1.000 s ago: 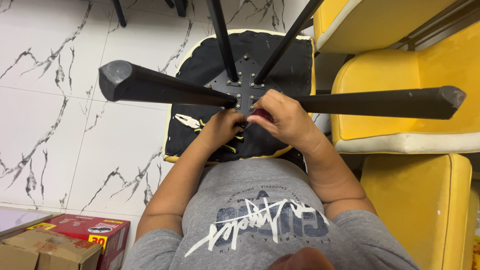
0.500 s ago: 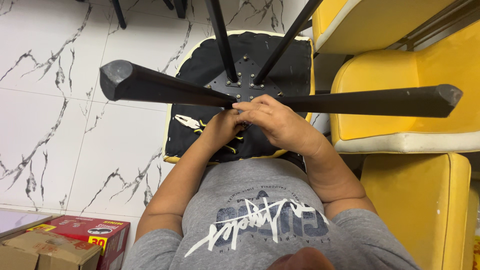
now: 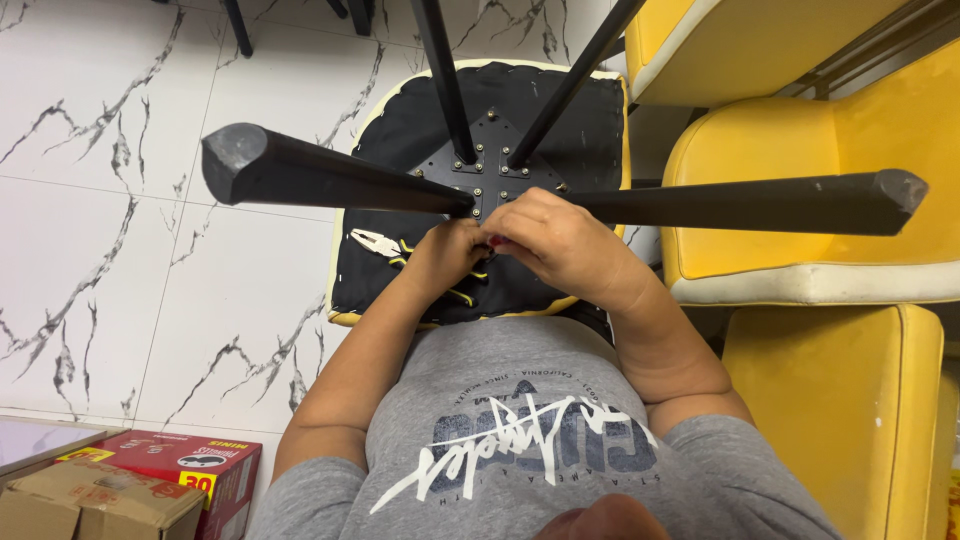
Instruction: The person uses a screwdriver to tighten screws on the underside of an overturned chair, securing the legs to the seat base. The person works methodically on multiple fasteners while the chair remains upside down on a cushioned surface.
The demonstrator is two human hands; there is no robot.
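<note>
Hands (image 3: 520, 240) barely shifted, upturned chair (image 3: 400, 130) (black underside), marble floor (image 3: 110, 280)

Short-sleeved T-shirt of grey heathered jersey (image 3: 520, 400), seen from above. Sleeves ending above the elbows, loose at the hem, forearms left bare. Across the chest, a printed graphic (image 3: 525, 450): dark navy block lettering under a white brush-script overlay slanting across it, with a thin arc of small dark letters curving along one edge. Print appearing upside down from the head view. Bare left hand (image 3: 445, 255) and bare right hand (image 3: 560, 240), no gloves, no rings or watch visible. Red-painted nail (image 3: 496, 241) showing on one right-hand finger. No bracelets or bands at either wrist.
</note>
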